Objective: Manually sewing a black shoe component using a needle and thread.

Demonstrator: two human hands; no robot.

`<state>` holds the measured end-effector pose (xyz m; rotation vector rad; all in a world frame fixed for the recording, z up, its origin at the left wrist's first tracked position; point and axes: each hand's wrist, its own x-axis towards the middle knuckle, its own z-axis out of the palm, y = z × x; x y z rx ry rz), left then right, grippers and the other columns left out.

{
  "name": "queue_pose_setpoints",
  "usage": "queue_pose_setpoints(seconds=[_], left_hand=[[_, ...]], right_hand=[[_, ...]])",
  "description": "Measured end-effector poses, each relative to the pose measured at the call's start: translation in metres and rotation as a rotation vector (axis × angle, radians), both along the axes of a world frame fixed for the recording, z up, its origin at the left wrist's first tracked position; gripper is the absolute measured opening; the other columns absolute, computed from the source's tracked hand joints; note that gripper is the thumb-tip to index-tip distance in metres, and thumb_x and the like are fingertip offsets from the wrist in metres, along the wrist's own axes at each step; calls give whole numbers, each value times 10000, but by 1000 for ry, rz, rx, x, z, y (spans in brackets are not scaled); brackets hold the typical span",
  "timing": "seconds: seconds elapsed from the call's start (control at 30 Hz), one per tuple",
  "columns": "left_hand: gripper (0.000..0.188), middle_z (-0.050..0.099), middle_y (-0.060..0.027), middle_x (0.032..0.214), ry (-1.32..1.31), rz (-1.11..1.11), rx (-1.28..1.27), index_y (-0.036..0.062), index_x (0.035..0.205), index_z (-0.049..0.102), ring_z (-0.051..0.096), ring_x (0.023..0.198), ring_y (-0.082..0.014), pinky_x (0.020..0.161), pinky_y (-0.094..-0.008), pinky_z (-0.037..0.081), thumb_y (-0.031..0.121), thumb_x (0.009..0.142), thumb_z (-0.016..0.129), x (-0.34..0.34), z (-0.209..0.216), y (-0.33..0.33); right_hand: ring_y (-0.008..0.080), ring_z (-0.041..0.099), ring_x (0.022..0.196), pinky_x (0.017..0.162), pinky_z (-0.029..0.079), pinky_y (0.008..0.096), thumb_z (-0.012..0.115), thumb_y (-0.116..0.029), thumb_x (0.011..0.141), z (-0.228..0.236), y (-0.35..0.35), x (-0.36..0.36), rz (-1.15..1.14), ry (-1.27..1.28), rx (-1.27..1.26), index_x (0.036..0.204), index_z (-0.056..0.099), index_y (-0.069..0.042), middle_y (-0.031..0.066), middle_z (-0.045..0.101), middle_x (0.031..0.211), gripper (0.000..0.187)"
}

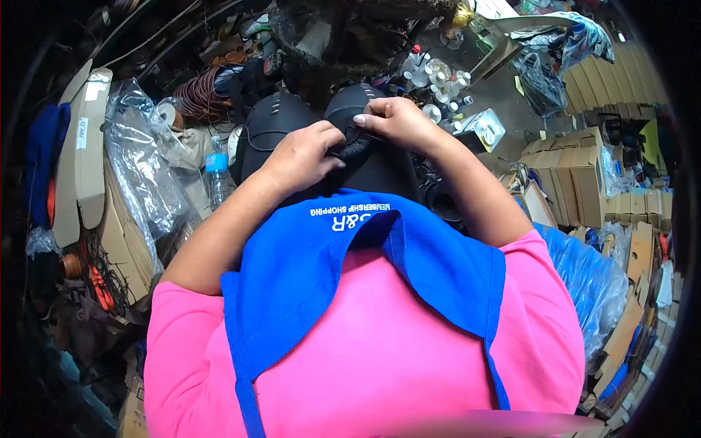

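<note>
Both my hands are over my lap, above my black-clad knees with short white stitch-like marks. My left hand (pixel 303 155) is closed, its fingers curled at the near edge of a dark, rounded black piece (pixel 355 151). My right hand (pixel 398 123) pinches with thumb and forefinger at the far side of that piece; what lies between the fingertips is too small to make out. The piece's kind is hard to tell against the black clothing. A thin black cord (pixel 255 140) loops over the left knee. A blue apron (pixel 292 270) covers my front.
To the left stand a water bottle (pixel 217 171), clear plastic sheeting (pixel 139 153) and cardboard pieces (pixel 82 153). Several small white-capped bottles (pixel 438 77) are grouped ahead on the right. Cardboard boxes (pixel 566 168) and a blue plastic bag (pixel 577 274) lie at the right.
</note>
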<state>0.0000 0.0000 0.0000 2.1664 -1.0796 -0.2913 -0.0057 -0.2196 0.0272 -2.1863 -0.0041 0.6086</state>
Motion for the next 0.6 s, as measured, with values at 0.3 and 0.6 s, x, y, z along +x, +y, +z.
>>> queue_pose_setpoints(seconds=[0.3,0.6], left_hand=[[279,563,-126,855,32,155,-124,15,894,610,587,786,-306,691,-366,472,216,738,723,-17,1,-3],[128,616,-99,812,48,247,-322,0,819,638,597,775,-230,708,-317,466,106,762,681,13,21,7]], right_hand=[[67,386,568,506,348,284,640,-283,849,14,2,-31,-7,-43,48,674,521,-10,-6,430,564,345],[61,312,560,491,278,295,590,-157,845,23,-3,-54,35,-159,113,619,390,-7,-13,300,570,337]])
